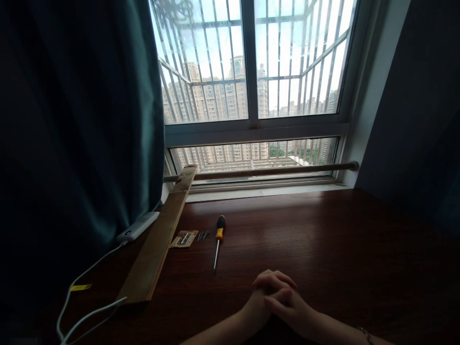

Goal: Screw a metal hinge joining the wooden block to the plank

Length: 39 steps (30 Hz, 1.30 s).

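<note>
My left hand (261, 298) and my right hand (297, 309) are clasped together at the bottom centre, fingers interlaced and closed, with no object visible in them. Beyond them, to the left, lies a screwdriver (220, 234) with a black and yellow handle, its metal tip toward me. Several screws (203, 235) are lined up left of the screwdriver. Beside those is a small metal hinge (184, 238) on a brownish flat piece. A long wooden board (154, 254) lies further left, its far end on the rail by the window. Neither hand touches these things.
A white power strip (139, 226) with a white cable (86, 268) lies along the board's left side, beneath a dark curtain (138, 120). A horizontal rail (273, 171) crosses before the barred window (251, 72). Everything stands on a dark reddish wooden surface (323, 239). A wall rises at right.
</note>
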{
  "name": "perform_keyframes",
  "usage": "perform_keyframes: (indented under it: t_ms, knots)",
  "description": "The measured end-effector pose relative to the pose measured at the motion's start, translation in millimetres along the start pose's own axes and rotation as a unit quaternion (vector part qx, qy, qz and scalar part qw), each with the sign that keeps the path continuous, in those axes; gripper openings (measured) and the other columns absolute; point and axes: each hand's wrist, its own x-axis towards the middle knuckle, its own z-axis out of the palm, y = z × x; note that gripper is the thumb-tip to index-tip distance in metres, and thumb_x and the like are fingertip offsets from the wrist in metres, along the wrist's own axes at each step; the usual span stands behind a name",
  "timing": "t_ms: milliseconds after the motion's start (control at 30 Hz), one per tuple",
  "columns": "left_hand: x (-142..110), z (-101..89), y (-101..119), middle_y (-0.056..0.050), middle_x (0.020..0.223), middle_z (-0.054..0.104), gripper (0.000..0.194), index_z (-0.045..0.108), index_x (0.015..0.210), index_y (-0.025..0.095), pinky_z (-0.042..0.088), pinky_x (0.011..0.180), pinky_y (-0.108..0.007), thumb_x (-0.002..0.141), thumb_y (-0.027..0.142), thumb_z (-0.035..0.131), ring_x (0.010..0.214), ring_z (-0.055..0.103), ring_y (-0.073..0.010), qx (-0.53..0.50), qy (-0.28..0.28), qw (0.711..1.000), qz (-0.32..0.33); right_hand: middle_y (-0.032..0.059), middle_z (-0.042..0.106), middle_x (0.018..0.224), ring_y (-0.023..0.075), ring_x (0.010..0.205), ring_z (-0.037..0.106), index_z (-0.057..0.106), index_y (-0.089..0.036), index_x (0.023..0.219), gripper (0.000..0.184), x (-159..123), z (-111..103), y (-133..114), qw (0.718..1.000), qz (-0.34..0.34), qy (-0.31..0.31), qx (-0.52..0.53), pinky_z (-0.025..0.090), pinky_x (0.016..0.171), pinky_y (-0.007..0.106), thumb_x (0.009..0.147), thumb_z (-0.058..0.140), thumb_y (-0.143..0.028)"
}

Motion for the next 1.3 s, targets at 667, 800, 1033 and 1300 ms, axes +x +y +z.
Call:
perform_keyframes:
  t_ms: [667,800,1033,1300]
  knots:
    - [0,-0.2,-4,-0.006,0.09,0.057,0.02,0.066,0.089,0.017,0.043,0.081,-0.034,0.074,0.029,0.061,0.09,0.053,-0.0198,-0.014,0.0,1.0,0.001,0.0057,0.056,0.104,0.0195,0.102,0.052,0.056,-0.022,0.108,0.025,0,-1,3,1.0,0.01,-0.006,-0.008,0.04,0.09,0.034,0.084,0.05,-0.028]
    - [0,-0.1,-2,-0.006,0.091,0.056,0.02,0.066,0.089,0.017,0.042,0.082,-0.034,0.074,0.029,0.061,0.092,0.052,-0.0203,0.0,0.006,1.0,-0.01,0.0055,0.056,0.102,0.0198,0.1,0.052,0.056,-0.022,0.106,0.024,0,-1,3,1.0,0.003,-0.001,-0.004,0.041,0.089,0.034,0.084,0.05,-0.029]
    - [0,-1.3,-3,-0.006,0.09,0.056,0.023,0.066,0.089,0.016,0.043,0.081,-0.034,0.074,0.032,0.06,0.09,0.052,-0.0202,0.01,0.004,1.0,-0.002,0.0049,0.057,0.1,0.0188,0.099,0.053,0.056,-0.022,0.105,0.023,0,0,1,1.0,-0.001,0.001,0.006,0.041,0.088,0.032,0.083,0.051,-0.026]
    - [0,2.1,9,-0.01,0.1,0.059,0.034,0.061,0.102,0.017,0.042,0.084,-0.038,0.073,0.033,0.061,0.095,0.054,-0.0236,-0.053,-0.012,0.998,-0.04,0.0073,0.055,0.112,0.0211,0.11,0.049,0.051,-0.024,0.117,0.033,-3,-1,2,1.0,0.02,0.013,0.013,0.037,0.096,0.035,0.084,0.05,-0.028]
